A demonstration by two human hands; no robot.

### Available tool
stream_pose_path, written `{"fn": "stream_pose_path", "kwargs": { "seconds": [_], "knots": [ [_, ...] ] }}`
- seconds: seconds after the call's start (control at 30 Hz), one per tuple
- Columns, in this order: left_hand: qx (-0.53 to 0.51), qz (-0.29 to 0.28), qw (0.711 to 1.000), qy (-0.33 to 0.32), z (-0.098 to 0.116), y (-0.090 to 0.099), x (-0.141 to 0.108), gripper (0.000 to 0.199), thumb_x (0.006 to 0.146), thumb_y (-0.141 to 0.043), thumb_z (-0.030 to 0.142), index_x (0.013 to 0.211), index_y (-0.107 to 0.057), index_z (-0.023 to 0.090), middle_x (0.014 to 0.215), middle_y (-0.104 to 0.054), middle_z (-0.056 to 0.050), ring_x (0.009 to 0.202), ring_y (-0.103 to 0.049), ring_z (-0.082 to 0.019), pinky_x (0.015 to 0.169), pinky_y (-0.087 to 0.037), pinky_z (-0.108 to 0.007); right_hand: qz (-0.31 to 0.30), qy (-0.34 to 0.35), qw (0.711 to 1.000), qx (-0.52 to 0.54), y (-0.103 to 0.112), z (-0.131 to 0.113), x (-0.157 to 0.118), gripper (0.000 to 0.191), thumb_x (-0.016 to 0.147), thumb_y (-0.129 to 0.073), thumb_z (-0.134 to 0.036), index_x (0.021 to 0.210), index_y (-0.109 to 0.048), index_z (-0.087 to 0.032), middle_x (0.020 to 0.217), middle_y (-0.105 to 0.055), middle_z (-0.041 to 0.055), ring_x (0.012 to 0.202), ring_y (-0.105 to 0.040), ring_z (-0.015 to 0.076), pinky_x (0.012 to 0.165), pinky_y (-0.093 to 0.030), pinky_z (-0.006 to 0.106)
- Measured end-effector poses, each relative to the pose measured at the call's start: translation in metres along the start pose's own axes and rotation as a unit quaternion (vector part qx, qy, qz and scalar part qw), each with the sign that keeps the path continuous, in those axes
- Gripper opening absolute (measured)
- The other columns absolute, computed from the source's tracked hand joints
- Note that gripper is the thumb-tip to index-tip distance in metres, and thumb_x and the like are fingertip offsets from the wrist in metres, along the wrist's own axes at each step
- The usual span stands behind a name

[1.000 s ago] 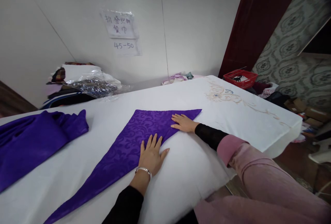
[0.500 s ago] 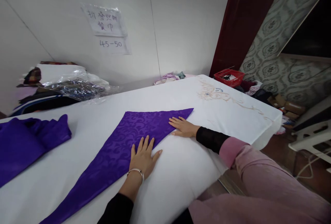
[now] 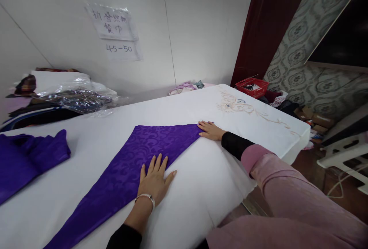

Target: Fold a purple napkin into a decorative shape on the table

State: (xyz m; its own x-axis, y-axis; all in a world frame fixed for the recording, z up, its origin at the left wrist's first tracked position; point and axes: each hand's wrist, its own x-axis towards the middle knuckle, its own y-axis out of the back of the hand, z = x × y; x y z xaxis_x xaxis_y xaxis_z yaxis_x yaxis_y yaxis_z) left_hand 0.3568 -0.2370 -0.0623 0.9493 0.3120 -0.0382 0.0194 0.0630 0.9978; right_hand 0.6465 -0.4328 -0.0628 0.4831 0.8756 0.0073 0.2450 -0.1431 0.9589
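Note:
A purple patterned cloth [image 3: 123, 164], folded into a long triangle, lies on the white tablecloth [image 3: 184, 203]. My left hand [image 3: 153, 180], with a bracelet at the wrist, rests flat on the cloth's near edge, fingers spread. Farther right, my right hand [image 3: 211, 130] lies over the cloth's narrow right corner with its fingers stretched out, covering most of the tip. Neither hand grips anything. A second purple cloth [image 3: 25, 164] lies loosely bunched at the left.
Folded textiles and a plastic-wrapped bundle [image 3: 83, 97] sit at the back left. A red basket [image 3: 254, 89] stands beyond the far right corner, near boxes. A white stool [image 3: 342, 160] is at the right. Paper signs [image 3: 115, 22] hang on the wall.
My right hand has slid right along the cloth to its pointed corner. My left hand stays flat on the near edge. The whole view has shifted slightly.

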Motion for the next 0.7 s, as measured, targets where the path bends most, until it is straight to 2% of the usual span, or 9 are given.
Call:
{"fn": "stream_pose_path", "kwargs": {
  "seconds": [0.07, 0.1, 0.17, 0.2, 0.23, 0.3, 0.37, 0.5, 0.7],
  "knots": [
    [0.001, 0.0, 1.0, 0.0, 0.0, 0.0, -0.001, 0.07, 0.086, -0.024, 0.062, 0.142, -0.03, 0.02, 0.151, -0.022, -0.007, 0.14, -0.015, -0.028, 0.109, -0.015, -0.057, 0.039, -0.038, 0.998, 0.043, 0.006, 0.012, 0.003, 0.07, 0.087, -0.034, -0.061, 0.143, -0.031, -0.019, 0.151, -0.024, 0.0085, 0.14, -0.015, 0.0245, 0.113, -0.011, 0.045],
    [0.001, 0.0, 1.0, 0.001, 0.0, 0.0, -0.001, 0.07, 0.086, -0.024, 0.062, 0.142, -0.031, 0.02, 0.151, -0.022, -0.007, 0.14, -0.015, -0.028, 0.109, -0.015, -0.057, 0.082, -0.072, 0.991, 0.073, 0.01, 0.02, 0.002, 0.069, 0.088, -0.033, -0.059, 0.143, -0.03, -0.019, 0.151, -0.024, 0.008, 0.14, -0.016, 0.0232, 0.113, -0.013, 0.043],
    [0.002, 0.001, 1.0, 0.0, 0.0, 0.0, -0.001, 0.069, 0.086, -0.025, 0.062, 0.142, -0.031, 0.02, 0.151, -0.023, -0.007, 0.14, -0.016, -0.029, 0.109, -0.015, -0.057, 0.19, -0.152, 0.961, 0.128, 0.018, 0.038, -0.003, 0.064, 0.091, -0.029, -0.054, 0.144, -0.029, -0.018, 0.15, -0.025, 0.0072, 0.139, -0.019, 0.0206, 0.113, -0.018, 0.041],
    [0.002, 0.003, 1.0, -0.001, 0.0, 0.0, -0.001, 0.069, 0.086, -0.025, 0.061, 0.142, -0.031, 0.02, 0.151, -0.023, -0.007, 0.14, -0.016, -0.029, 0.109, -0.015, -0.057, 0.229, -0.182, 0.945, 0.145, 0.022, 0.047, -0.008, 0.061, 0.091, -0.028, -0.051, 0.143, -0.031, -0.018, 0.149, -0.029, 0.007, 0.138, -0.023, 0.0204, 0.112, -0.02, 0.041],
    [0.002, 0.005, 1.0, -0.001, 0.0, -0.001, -0.001, 0.069, 0.087, -0.026, 0.061, 0.142, -0.031, 0.02, 0.151, -0.023, -0.007, 0.14, -0.017, -0.029, 0.109, -0.016, -0.057, 0.243, -0.197, 0.937, 0.154, 0.025, 0.054, -0.013, 0.057, 0.091, -0.031, -0.049, 0.14, -0.038, -0.019, 0.145, -0.036, 0.0076, 0.136, -0.028, 0.0212, 0.112, -0.022, 0.043],
    [0.001, 0.011, 1.0, -0.002, 0.0, -0.003, 0.0, 0.069, 0.086, -0.026, 0.061, 0.142, -0.031, 0.021, 0.151, -0.023, -0.007, 0.14, -0.017, -0.029, 0.109, -0.015, -0.057, 0.227, -0.198, 0.94, 0.157, 0.026, 0.065, -0.023, 0.048, 0.088, -0.041, -0.044, 0.128, -0.053, -0.019, 0.136, -0.05, 0.0087, 0.133, -0.035, 0.0233, 0.11, -0.025, 0.044],
    [-0.001, 0.016, 1.0, -0.003, -0.001, -0.005, 0.0, 0.069, 0.086, -0.025, 0.062, 0.142, -0.031, 0.021, 0.151, -0.023, -0.007, 0.14, -0.017, -0.029, 0.109, -0.015, -0.057, 0.201, -0.186, 0.949, 0.154, 0.023, 0.068, -0.029, 0.041, 0.085, -0.049, -0.039, 0.119, -0.061, -0.019, 0.133, -0.053, 0.0087, 0.134, -0.033, 0.0236, 0.109, -0.028, 0.043],
    [-0.004, 0.02, 1.0, -0.007, -0.003, -0.008, 0.001, 0.07, 0.086, -0.023, 0.063, 0.142, -0.031, 0.02, 0.151, -0.023, -0.007, 0.14, -0.017, -0.029, 0.109, -0.014, -0.057, 0.172, -0.178, 0.958, 0.145, 0.011, 0.061, -0.019, 0.038, 0.083, -0.053, -0.033, 0.118, -0.061, -0.019, 0.14, -0.045, 0.0077, 0.137, -0.025, 0.023, 0.109, -0.029, 0.043],
    [-0.004, 0.02, 1.0, -0.008, -0.002, -0.006, 0.0, 0.07, 0.086, -0.024, 0.062, 0.141, -0.032, 0.02, 0.151, -0.024, -0.007, 0.139, -0.018, -0.029, 0.109, -0.016, -0.057, 0.15, -0.186, 0.963, 0.122, 0.006, 0.055, 0.008, 0.016, 0.08, -0.055, -0.025, 0.087, -0.069, -0.021, 0.13, -0.054, 0.0057, 0.133, -0.033, 0.0255, 0.108, -0.028, 0.046]
  ]
}}
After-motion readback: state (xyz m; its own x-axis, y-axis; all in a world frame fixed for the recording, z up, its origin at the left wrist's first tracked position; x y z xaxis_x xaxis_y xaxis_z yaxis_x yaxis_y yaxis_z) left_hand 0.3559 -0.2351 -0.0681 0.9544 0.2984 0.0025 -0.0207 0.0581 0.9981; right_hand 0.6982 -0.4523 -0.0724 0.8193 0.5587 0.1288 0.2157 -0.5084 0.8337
